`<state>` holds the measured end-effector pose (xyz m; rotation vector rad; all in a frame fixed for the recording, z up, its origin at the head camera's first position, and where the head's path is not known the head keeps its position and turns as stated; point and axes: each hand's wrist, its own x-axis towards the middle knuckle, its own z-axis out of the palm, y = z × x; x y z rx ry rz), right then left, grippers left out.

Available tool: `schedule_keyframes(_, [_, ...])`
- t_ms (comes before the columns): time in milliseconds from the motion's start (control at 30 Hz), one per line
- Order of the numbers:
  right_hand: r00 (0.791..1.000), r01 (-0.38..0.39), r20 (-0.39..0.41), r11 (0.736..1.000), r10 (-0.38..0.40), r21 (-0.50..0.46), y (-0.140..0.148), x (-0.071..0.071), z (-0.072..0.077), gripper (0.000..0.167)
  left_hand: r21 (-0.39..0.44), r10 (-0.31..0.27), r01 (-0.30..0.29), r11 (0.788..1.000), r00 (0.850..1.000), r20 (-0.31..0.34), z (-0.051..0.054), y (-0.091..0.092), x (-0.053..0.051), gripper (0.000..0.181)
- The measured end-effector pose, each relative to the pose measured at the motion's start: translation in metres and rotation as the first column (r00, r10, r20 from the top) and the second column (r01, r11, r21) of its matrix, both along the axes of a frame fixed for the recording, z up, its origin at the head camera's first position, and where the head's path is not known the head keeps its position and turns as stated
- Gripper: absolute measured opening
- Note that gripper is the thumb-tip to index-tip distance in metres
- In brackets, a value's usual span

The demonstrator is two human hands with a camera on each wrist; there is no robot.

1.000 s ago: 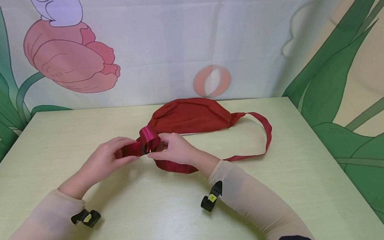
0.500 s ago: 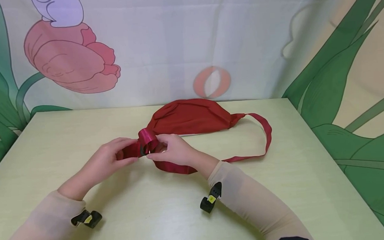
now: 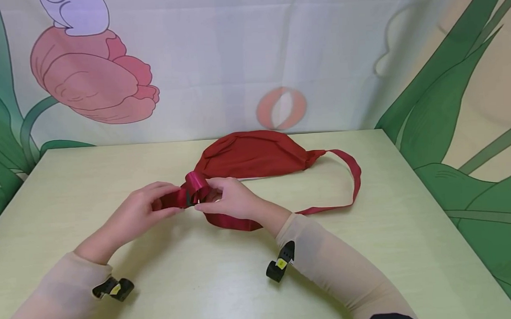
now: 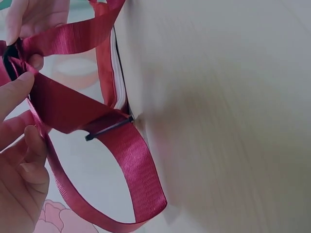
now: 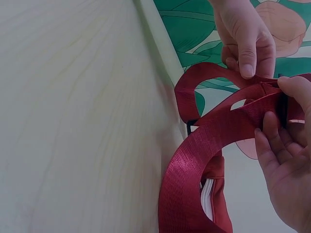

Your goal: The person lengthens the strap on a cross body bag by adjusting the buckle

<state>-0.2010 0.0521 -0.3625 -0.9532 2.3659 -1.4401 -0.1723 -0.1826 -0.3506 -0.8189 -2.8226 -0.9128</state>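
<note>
A red waist bag (image 3: 251,156) lies on the table, its crimson webbing strap (image 3: 354,177) looping round to the front. At the bag's left end, my left hand (image 3: 141,213) pinches the strap between thumb and fingers. Close beside it, my right hand (image 3: 233,198) pinches the strap next to a black buckle (image 5: 283,108). A short loop of strap (image 3: 196,184) rises between the two hands. Further along the webbing sits a thin black slider (image 4: 109,128), seen in the left wrist view. Fingers and strap partly cover the buckle.
The pale wooden table (image 3: 209,283) ends at a printed curtain (image 3: 218,62) just behind the bag. The bag's white zipper (image 4: 116,73) shows in the left wrist view. Black wrist cameras (image 3: 280,262) are worn on both sleeves.
The raised strap loop and my right fingers have shifted very slightly left. Both hands keep their pinch, and the bag stays put.
</note>
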Motion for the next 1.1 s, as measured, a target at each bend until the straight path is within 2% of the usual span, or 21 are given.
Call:
schedule_keyframes(233, [1.0,0.0,-0.004,1.0,0.0,-0.002,0.0,0.0,-0.001,0.033,-0.022,0.01,-0.01,1.0,1.0,0.027,0.001,-0.005,0.0,0.043])
schedule_keyframes(667, [1.0,-0.004,0.009,1.0,0.004,0.004,0.001,0.0,-0.002,0.037,0.052,-0.035,0.033,0.998,0.999,0.038,0.0,0.01,0.0,0.046])
schedule_keyframes(1100, [1.0,-0.001,0.022,1.0,0.001,-0.002,0.002,-0.001,0.002,0.046,0.021,-0.003,0.002,1.0,0.999,0.055,0.002,0.003,0.002,0.039])
